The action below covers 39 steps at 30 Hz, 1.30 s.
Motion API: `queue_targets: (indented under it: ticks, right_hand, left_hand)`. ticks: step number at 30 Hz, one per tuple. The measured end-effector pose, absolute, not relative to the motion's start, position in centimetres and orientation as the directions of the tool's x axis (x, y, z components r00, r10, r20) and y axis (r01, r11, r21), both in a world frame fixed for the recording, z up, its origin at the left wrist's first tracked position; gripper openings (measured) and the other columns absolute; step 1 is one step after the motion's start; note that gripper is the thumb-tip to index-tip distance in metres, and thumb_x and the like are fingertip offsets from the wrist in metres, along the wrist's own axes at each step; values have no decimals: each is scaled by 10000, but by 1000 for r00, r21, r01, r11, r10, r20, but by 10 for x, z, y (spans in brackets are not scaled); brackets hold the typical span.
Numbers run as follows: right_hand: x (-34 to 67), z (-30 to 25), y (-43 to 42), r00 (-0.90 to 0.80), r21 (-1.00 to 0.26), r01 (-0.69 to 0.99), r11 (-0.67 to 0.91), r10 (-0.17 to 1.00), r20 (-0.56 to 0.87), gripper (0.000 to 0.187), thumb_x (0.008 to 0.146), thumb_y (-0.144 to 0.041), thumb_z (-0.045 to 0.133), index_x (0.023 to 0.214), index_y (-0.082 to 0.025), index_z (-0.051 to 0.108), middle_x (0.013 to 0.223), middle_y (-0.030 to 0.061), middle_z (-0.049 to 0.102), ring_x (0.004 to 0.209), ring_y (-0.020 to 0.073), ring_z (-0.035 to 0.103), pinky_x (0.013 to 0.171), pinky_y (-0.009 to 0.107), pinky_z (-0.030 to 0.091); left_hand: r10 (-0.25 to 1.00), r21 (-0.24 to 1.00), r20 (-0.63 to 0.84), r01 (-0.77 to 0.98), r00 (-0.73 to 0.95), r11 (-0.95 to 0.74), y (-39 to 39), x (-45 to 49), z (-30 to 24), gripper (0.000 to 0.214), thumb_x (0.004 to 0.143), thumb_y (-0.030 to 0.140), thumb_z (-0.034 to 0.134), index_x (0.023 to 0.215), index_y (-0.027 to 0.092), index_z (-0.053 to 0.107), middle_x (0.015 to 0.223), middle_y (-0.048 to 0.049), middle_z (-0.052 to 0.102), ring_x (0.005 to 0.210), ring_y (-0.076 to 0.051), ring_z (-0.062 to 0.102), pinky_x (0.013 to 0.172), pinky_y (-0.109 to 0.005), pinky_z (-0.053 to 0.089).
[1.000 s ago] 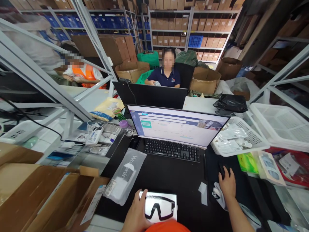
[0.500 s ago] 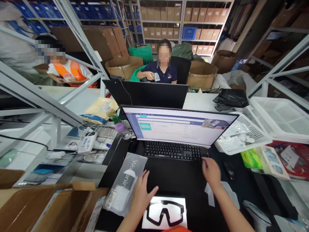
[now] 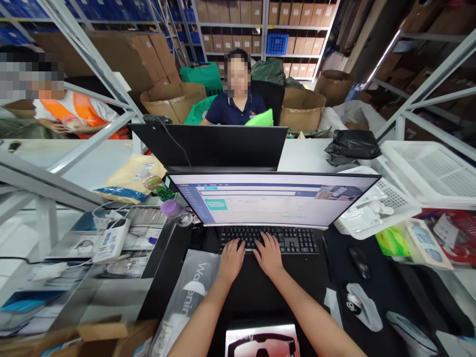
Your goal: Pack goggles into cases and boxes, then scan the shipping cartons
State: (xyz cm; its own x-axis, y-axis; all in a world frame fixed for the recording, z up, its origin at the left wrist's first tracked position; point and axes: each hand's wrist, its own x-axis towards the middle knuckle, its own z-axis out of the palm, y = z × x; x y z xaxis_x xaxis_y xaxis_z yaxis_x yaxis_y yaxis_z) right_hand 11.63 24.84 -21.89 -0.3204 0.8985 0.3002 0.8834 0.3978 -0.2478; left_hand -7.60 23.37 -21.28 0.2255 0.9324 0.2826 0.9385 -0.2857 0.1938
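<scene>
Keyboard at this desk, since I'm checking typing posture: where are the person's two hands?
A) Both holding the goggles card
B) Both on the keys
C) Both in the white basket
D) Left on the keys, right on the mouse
B: the left hand and right hand both rest on the black keyboard, and the mouse lies untouched to the right.

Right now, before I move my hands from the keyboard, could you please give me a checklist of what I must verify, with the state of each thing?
1. Left hand and right hand rest on the black keyboard: ok.
2. Text on the monitor screen: cannot tell, too small to read.
3. Black mouse lies apart, right of the keyboard: ok.
4. Goggles card at the desk's near edge: cannot tell, only partly in view.
5. Purple-capped bottle stands left of the monitor, off the keyboard: ok.
</scene>
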Motion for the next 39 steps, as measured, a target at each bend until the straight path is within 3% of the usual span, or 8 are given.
queue_targets:
  ticks: [7, 11, 15, 21, 25, 32, 39]
  right_hand:
    - [120, -229, 241, -285, -282, 873, 398, 886, 366, 280, 969, -308, 540, 1191, -241, 697, 1489, 111, 528, 1385, 317, 444, 1172, 565, 334]
    - [123, -226, 250, -205, -281, 906, 316, 910, 361, 371, 981, -265, 480, 1302, -135, 614, 1483, 189, 500, 1401, 324, 421, 1182, 549, 333]
    - [133, -224, 263, -168, -270, 923, 276, 916, 364, 430, 988, -246, 445, 1363, -58, 538, 1439, 242, 523, 1377, 342, 439, 1185, 575, 307]
    - [142, -225, 264, -136, -294, 919, 263, 911, 390, 425, 989, -279, 440, 1356, -86, 537, 1419, 233, 536, 1396, 345, 415, 1185, 604, 284]
    - [125, -222, 260, -250, -294, 885, 362, 900, 357, 411, 962, -279, 493, 1334, -122, 570, 1443, 199, 530, 1408, 326, 411, 1216, 580, 265]
    - [101, -224, 261, -290, -274, 871, 408, 876, 384, 499, 900, -228, 613, 1381, -123, 536, 1483, 194, 508, 1421, 324, 419, 1207, 578, 307]
    - [114, -228, 250, -320, -313, 845, 433, 880, 352, 417, 955, -165, 483, 1361, -134, 570, 1486, 173, 513, 1422, 297, 420, 1189, 562, 353]
  left_hand:
    - [946, 179, 268, 955, 184, -236, 229, -68, -215, 365, 968, 189, 475, 1292, 164, 642, 1321, -164, 634, 1234, -310, 579, 1126, -534, 421]
    - [952, 186, 267, 961, 152, -205, 227, -64, -214, 371, 967, 198, 483, 1302, 155, 636, 1337, -184, 623, 1247, -340, 563, 1120, -595, 396]
    - [953, 199, 259, 956, 159, -214, 227, -66, -213, 382, 953, 205, 508, 1313, 169, 632, 1355, -178, 619, 1255, -336, 560, 1119, -587, 399]
    - [953, 230, 265, 950, 148, -212, 227, -67, -211, 375, 943, 202, 509, 1295, 185, 639, 1342, -169, 626, 1246, -323, 564, 1124, -568, 398]
    - [952, 261, 293, 951, 82, -163, 231, -63, -212, 345, 957, 228, 487, 1254, 162, 649, 1292, -181, 635, 1224, -328, 571, 1101, -572, 419]
    - [941, 312, 337, 944, -8, -103, 232, -59, -219, 383, 899, 97, 463, 1241, 126, 633, 1273, -182, 623, 1208, -320, 575, 1069, -543, 460]
    - [938, 373, 347, 914, 23, -160, 230, -65, -223, 347, 917, 117, 471, 1213, 139, 651, 1273, -161, 641, 1215, -305, 575, 1127, -542, 423]
